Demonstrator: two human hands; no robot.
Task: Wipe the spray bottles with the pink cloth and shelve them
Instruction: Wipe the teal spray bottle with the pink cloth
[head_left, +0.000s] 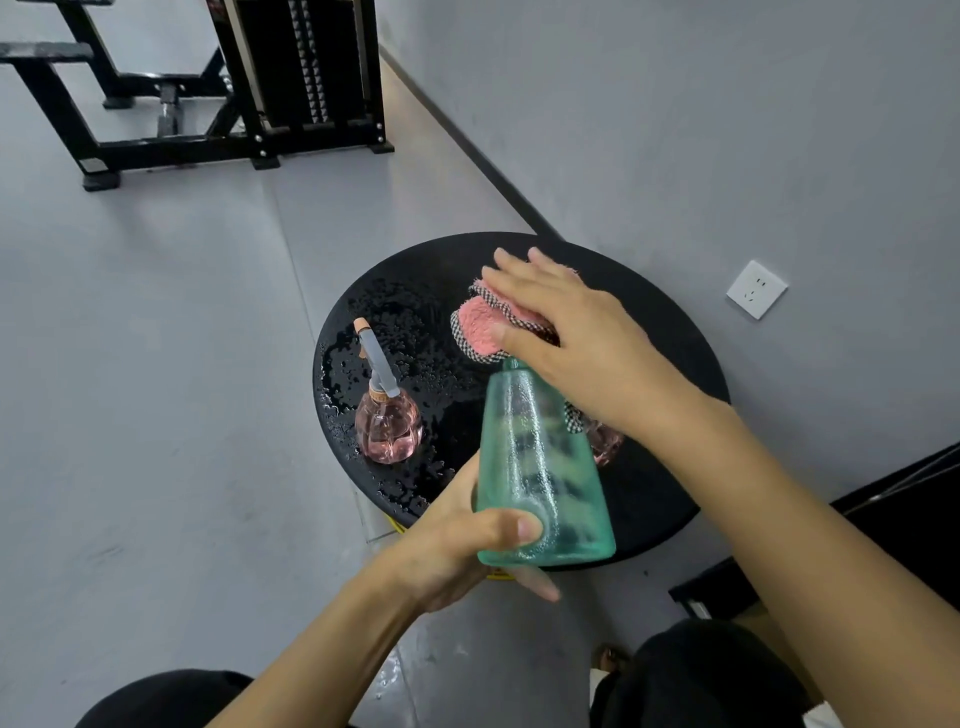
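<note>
Head view: the left hand (457, 540) grips the green spray bottle (540, 467) low, over the wet counter (675, 338); the right hand (571, 338), fingers straight, presses the pink cloth (478, 325) onto its top.

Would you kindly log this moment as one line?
left hand: grips green bottle; right hand: on pink cloth; left pink bottle: upright on wet table

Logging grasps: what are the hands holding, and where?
Left hand grips the green bottle near its base; right hand lies flat on the pink cloth, gripping nothing.
</note>
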